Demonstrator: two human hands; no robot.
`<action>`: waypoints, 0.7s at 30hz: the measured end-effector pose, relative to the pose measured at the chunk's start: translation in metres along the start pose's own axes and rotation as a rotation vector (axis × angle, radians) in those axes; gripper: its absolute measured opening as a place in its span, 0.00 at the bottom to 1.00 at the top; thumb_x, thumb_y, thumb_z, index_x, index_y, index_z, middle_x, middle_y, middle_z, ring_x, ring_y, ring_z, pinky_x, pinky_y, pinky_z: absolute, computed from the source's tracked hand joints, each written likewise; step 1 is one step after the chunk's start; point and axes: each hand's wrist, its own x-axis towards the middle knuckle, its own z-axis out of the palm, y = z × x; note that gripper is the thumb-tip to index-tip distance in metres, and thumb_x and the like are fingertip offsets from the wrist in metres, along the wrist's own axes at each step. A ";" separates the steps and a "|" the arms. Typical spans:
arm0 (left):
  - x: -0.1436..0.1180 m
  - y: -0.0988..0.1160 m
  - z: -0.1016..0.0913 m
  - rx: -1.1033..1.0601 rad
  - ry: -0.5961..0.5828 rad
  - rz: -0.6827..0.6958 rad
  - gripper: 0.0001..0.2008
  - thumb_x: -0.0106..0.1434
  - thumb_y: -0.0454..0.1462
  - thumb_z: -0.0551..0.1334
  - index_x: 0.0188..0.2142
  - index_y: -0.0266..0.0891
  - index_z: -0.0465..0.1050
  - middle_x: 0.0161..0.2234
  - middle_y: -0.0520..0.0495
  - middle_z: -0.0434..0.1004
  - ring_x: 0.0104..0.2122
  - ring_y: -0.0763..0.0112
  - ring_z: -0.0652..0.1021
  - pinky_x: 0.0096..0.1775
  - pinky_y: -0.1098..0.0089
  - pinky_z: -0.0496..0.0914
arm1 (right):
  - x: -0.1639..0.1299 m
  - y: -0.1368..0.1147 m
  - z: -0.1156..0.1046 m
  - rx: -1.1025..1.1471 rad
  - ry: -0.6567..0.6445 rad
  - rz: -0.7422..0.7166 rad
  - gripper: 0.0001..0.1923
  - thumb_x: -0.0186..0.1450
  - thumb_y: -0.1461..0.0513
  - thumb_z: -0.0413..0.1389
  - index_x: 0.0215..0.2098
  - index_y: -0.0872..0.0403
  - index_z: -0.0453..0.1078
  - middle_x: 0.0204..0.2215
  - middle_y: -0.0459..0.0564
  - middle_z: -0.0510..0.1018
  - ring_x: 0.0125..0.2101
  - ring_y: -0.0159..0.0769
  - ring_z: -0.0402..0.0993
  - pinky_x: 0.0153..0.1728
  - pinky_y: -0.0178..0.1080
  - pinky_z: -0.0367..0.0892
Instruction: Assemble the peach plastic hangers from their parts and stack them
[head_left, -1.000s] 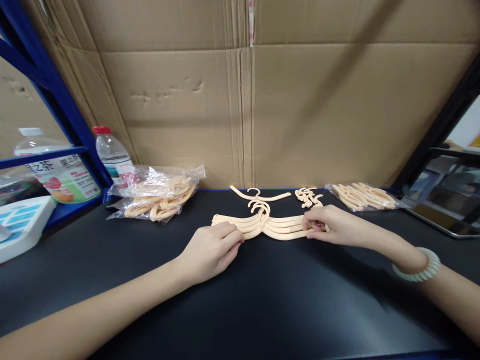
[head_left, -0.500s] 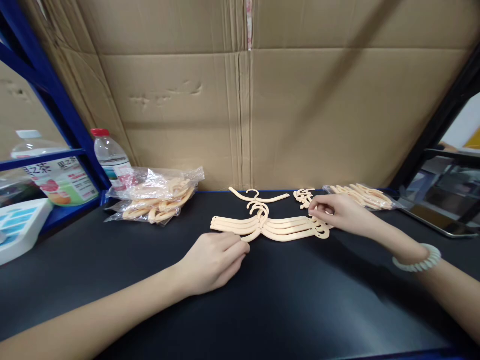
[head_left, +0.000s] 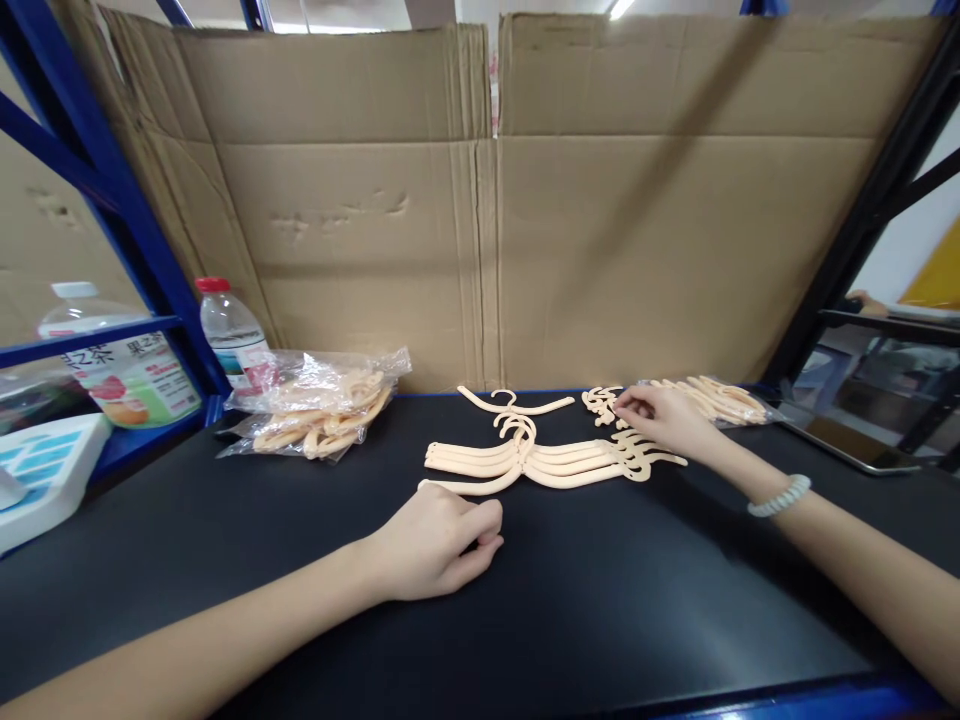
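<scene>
Several cream plastic hangers (head_left: 570, 465) lie overlapped on the black table, hooks toward the back, with small curled pieces at their right ends. My left hand (head_left: 442, 545) rests curled just in front of the nearest hanger's left arm; no object shows in its fingers. Behind the group lies a single hanger (head_left: 536, 409). My right hand (head_left: 664, 415) is over the right side, fingertips pinched beside a small heap of cream pieces (head_left: 598, 403). Whether a piece is between those fingertips is too small to tell.
Clear bags of cream hanger parts (head_left: 322, 415) sit at the left, and another bag (head_left: 724, 398) at the right back. A red-capped bottle (head_left: 234, 335) and a white tray (head_left: 56, 470) stand left. A cardboard wall (head_left: 360, 240) closes the back.
My left hand has drawn back slightly from the hanger, uncovering its left arm. My right hand has shifted toward the small heap, uncovering the hangers' right ends. The view has tilted up.
</scene>
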 end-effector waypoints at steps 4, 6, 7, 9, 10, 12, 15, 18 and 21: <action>0.002 0.004 -0.005 0.092 -0.101 -0.022 0.08 0.65 0.35 0.53 0.27 0.41 0.58 0.20 0.55 0.70 0.19 0.73 0.70 0.24 0.73 0.59 | 0.014 -0.007 0.007 -0.065 -0.026 -0.071 0.11 0.62 0.62 0.50 0.35 0.56 0.74 0.33 0.52 0.80 0.34 0.39 0.75 0.37 0.39 0.66; 0.002 0.007 -0.007 0.149 -0.148 -0.026 0.10 0.66 0.37 0.52 0.28 0.41 0.59 0.21 0.54 0.71 0.20 0.72 0.71 0.24 0.72 0.59 | 0.025 -0.010 0.010 -0.126 -0.066 -0.111 0.11 0.63 0.64 0.50 0.38 0.56 0.74 0.36 0.54 0.80 0.37 0.40 0.75 0.40 0.40 0.68; 0.003 0.008 -0.008 0.171 -0.162 -0.029 0.10 0.67 0.37 0.52 0.28 0.41 0.59 0.22 0.54 0.72 0.21 0.71 0.72 0.25 0.72 0.60 | 0.031 -0.010 0.011 -0.152 -0.091 -0.131 0.12 0.62 0.64 0.50 0.39 0.57 0.74 0.37 0.55 0.80 0.38 0.41 0.75 0.41 0.40 0.68; 0.003 0.010 -0.009 0.204 -0.188 -0.036 0.11 0.68 0.38 0.50 0.28 0.40 0.60 0.23 0.53 0.73 0.22 0.71 0.73 0.26 0.71 0.61 | 0.043 -0.011 0.016 -0.185 -0.131 -0.163 0.13 0.61 0.66 0.51 0.41 0.57 0.74 0.40 0.56 0.80 0.42 0.42 0.75 0.44 0.42 0.68; 0.004 0.011 -0.010 0.221 -0.202 -0.040 0.11 0.68 0.38 0.50 0.28 0.40 0.61 0.24 0.53 0.74 0.22 0.70 0.73 0.26 0.71 0.62 | 0.050 -0.011 0.018 -0.191 -0.144 -0.174 0.13 0.61 0.67 0.52 0.42 0.57 0.74 0.41 0.56 0.80 0.43 0.43 0.74 0.46 0.42 0.67; 0.004 0.015 -0.011 0.264 -0.236 -0.049 0.12 0.69 0.39 0.49 0.29 0.40 0.62 0.24 0.52 0.74 0.23 0.69 0.74 0.27 0.70 0.63 | 0.062 -0.012 0.023 -0.198 -0.177 -0.194 0.14 0.60 0.68 0.53 0.44 0.58 0.74 0.42 0.56 0.79 0.45 0.44 0.74 0.48 0.42 0.66; 0.005 0.023 -0.016 0.336 -0.280 -0.053 0.12 0.69 0.38 0.48 0.31 0.39 0.63 0.26 0.49 0.75 0.24 0.67 0.75 0.27 0.68 0.64 | 0.074 -0.014 0.034 -0.209 -0.228 -0.219 0.15 0.61 0.68 0.53 0.45 0.58 0.74 0.44 0.57 0.79 0.46 0.43 0.73 0.49 0.40 0.65; 0.004 0.033 -0.029 0.331 -0.321 0.014 0.09 0.68 0.37 0.50 0.32 0.39 0.65 0.28 0.49 0.75 0.25 0.66 0.75 0.28 0.68 0.65 | 0.078 -0.014 0.045 -0.224 -0.250 -0.226 0.13 0.62 0.67 0.54 0.44 0.56 0.75 0.44 0.56 0.79 0.47 0.43 0.73 0.49 0.39 0.64; 0.003 0.037 -0.048 0.270 -0.325 0.043 0.06 0.66 0.37 0.53 0.33 0.40 0.65 0.29 0.50 0.74 0.28 0.67 0.75 0.30 0.69 0.65 | 0.076 -0.014 0.055 -0.242 -0.235 -0.211 0.08 0.62 0.67 0.54 0.36 0.55 0.75 0.38 0.55 0.80 0.44 0.43 0.73 0.46 0.39 0.64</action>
